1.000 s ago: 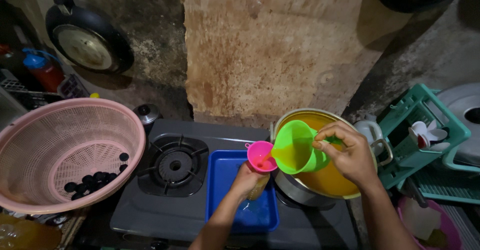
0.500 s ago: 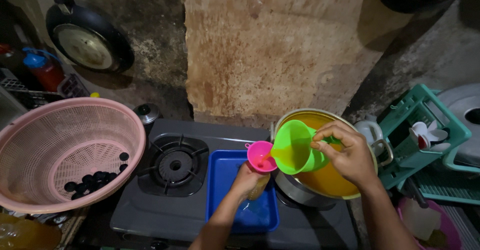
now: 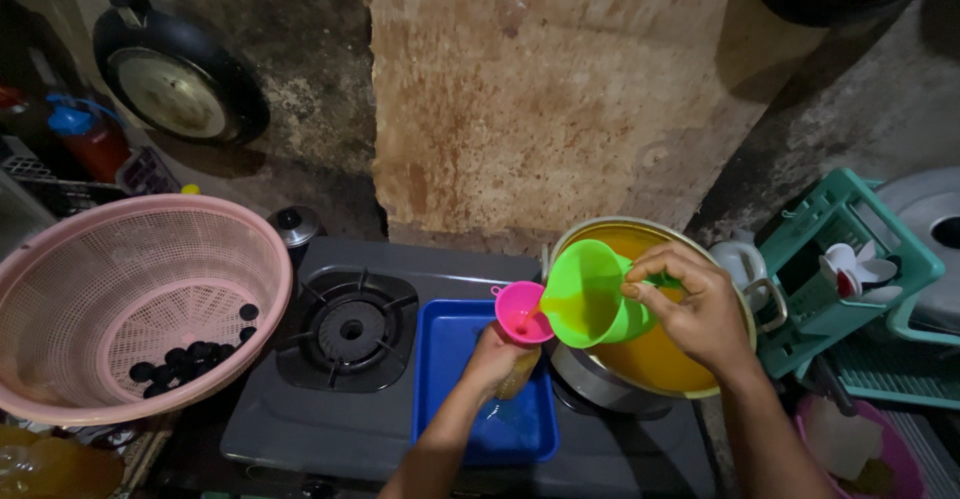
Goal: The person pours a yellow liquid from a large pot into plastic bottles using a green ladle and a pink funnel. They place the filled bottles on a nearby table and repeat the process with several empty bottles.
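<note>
your right hand [image 3: 700,314] gripped the handle of a green plastic jug [image 3: 590,294], fingers curled shut around it, and held it tipped toward the left, its spout just over a pink funnel [image 3: 522,312]. your left hand [image 3: 495,359] was wrapped around something beneath that funnel, likely a bottle, though it was mostly hidden by your fingers. funnel and jug sat between your two hands, almost touching each other. under the left hand lay a blue tray [image 3: 455,359] on the gas stove [image 3: 350,331]. behind the jug stood a pot of yellow liquid [image 3: 665,359]. a pink basket [image 3: 140,304] with dark round items sat well apart to the left.
</note>
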